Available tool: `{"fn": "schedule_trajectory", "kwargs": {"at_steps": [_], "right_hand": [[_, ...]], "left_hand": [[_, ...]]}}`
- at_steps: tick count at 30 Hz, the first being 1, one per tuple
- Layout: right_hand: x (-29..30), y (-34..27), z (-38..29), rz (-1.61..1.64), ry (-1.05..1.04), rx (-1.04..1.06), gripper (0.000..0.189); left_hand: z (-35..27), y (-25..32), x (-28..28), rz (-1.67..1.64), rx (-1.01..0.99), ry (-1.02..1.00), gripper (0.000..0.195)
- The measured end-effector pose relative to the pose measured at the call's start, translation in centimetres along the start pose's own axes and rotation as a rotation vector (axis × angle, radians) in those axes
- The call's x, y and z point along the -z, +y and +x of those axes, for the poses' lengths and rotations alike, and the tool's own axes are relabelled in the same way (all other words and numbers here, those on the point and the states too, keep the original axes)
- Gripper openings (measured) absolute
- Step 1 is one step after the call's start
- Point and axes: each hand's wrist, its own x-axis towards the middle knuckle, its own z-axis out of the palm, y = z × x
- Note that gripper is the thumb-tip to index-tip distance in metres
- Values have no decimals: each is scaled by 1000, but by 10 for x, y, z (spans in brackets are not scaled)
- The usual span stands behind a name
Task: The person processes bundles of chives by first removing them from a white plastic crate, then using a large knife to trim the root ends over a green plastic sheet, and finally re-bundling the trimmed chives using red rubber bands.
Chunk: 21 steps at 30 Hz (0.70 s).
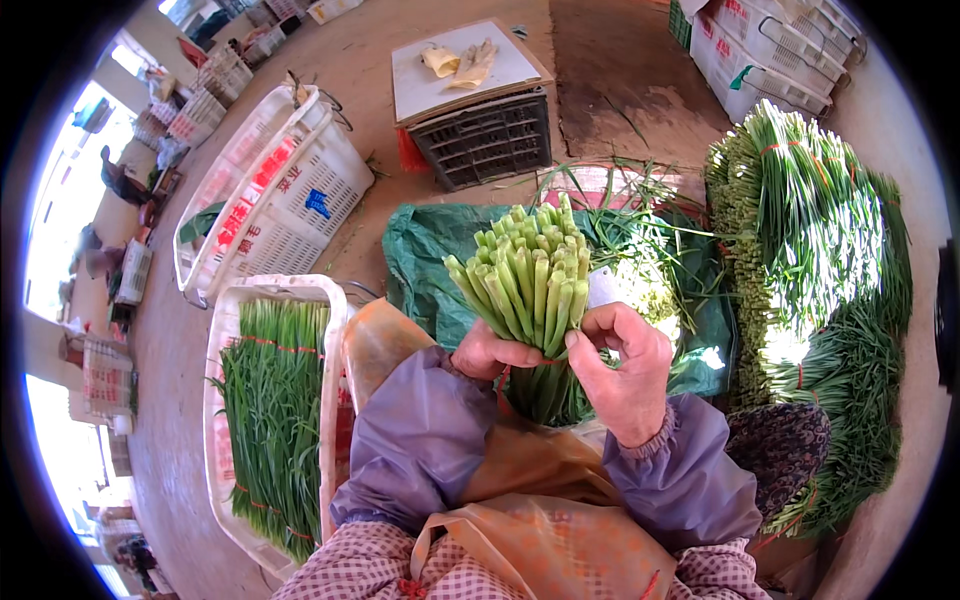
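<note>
A bundle of green stalks with cut pale ends (534, 277) stands upright before my chest, its leafy part pointing down towards my lap. My left hand (491, 352) grips it from the left, just under the cut ends, where a bit of red tie shows. On the right side of the bundle, the thumb and forefinger of my right hand (626, 364) pinch at an outer stalk; whether they hold a loose piece is too small to tell. Under and behind the bundle lies a green plastic sheet (431, 244) with loose leaves and trimmings (645, 277).
At my left stands a white plastic crate (217, 457) of tied greens; another white crate (300, 202) leans beyond it. Ahead, gloves (472, 64) lie on a board (412, 97) over a black crate (487, 139). Tied green bundles (817, 225) are piled at my right. People are far left.
</note>
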Motion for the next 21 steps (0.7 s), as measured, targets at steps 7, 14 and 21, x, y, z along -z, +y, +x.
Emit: {"fn": "schedule_trajectory", "kwargs": {"at_steps": [7, 14, 21], "right_hand": [[2, 16, 3, 19, -77, 220, 11], [2, 6, -6, 147, -309, 291, 13], [26, 7, 9, 909, -199, -36, 5]], "left_hand": [[5, -2, -4, -172, 47, 58, 68], [5, -9, 8, -197, 17, 31, 74], [21, -12, 13, -125, -4, -489, 75]]}}
